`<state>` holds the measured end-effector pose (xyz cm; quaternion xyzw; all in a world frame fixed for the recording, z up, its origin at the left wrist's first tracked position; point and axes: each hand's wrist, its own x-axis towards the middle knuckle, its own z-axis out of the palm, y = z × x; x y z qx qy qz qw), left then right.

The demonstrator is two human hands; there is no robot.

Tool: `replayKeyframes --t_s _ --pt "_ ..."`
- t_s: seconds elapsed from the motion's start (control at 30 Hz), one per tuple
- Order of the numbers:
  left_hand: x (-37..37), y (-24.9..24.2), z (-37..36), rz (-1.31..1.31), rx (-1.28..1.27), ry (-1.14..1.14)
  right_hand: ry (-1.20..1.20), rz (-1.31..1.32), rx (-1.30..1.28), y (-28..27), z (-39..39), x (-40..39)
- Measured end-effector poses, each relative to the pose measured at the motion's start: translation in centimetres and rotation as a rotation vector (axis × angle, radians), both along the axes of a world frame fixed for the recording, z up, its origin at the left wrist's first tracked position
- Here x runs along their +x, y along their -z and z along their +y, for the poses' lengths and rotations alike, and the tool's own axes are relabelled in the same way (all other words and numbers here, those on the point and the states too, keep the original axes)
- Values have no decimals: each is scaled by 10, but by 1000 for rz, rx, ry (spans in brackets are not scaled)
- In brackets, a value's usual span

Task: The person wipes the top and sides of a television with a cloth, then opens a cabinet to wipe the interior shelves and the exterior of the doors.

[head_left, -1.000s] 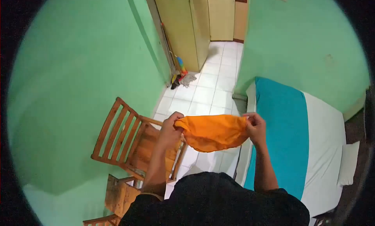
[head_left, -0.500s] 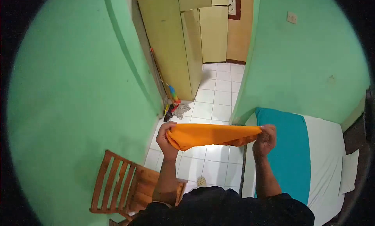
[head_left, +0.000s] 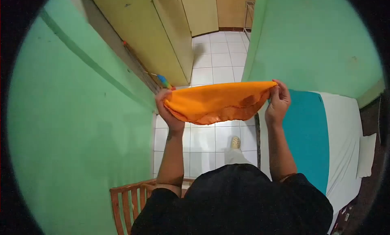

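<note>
An orange cloth [head_left: 219, 99] is stretched in the air in front of me, its upper edge nearly straight and its lower edge sagging. My left hand [head_left: 167, 109] is closed round its left end. The right end is pinched in my right hand [head_left: 279, 101], between thumb and fingers. A darker patch shows on the cloth close to the right hand. Tiled floor lies beneath it, and a bed stands to the right of my right hand.
The bed [head_left: 343, 125] carries a teal cover [head_left: 304, 129] and a white pillow [head_left: 367, 155]. A wooden chair [head_left: 126, 200] stands at lower left. Yellowish cabinets [head_left: 140, 35] line the passage ahead, with a colourful duster [head_left: 164, 81] beside them. Green walls [head_left: 81, 125] flank both sides.
My view has shifted forward, so the chair sits lower and closer. Both hands, still gripping the cloth, appear higher in view, and the cloth hangs more spread below its upper edge.
</note>
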<state>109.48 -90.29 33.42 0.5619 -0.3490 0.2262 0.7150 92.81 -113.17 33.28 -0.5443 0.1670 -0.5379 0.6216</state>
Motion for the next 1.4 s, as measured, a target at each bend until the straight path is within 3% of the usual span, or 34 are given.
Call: replayKeyframes --t_s 0.1,0.2,0.23,0.4,0.5,0.57,0.6,0.67,0.87,0.97,1.13,1.2,1.33,1.4 --pt "40 9 -18 0 -13 21 14 -78 -29 11 -29 32" --pt "65 -5 -39 -293 197 -252 -76 -99 72 13 -60 59" --pt "81 -5 -44 -227 191 -205 -91 -91 81 13 -67 75" --pt "149 -5 -27 -324 216 -333 -429 -246 322 26 -75 159" --pt "190 6 -27 -239 187 -420 -642 -295 427 22 -81 213" --pt "210 9 -39 -175 11 -356 -672 -243 488 19 -88 237" --pt "218 9 -48 -148 -53 -328 -737 -247 401 27 -105 245" --pt "229 -1 -95 -150 8 -397 -673 -173 325 20 -155 257" --pt "274 3 -102 -184 133 -235 -812 -197 262 28 -172 269" --pt "320 3 -124 -13 -26 58 -826 -304 364 18 -182 305" --pt "365 10 -148 25 22 242 -448 51 152 17 -189 326" --pt "382 7 -163 58 23 292 -377 234 -10 2 -185 340" --pt "391 -16 -154 41 43 335 -291 694 -575 -10 -169 351" --pt "397 -21 -166 15 115 342 -275 685 -560 0 -183 357"
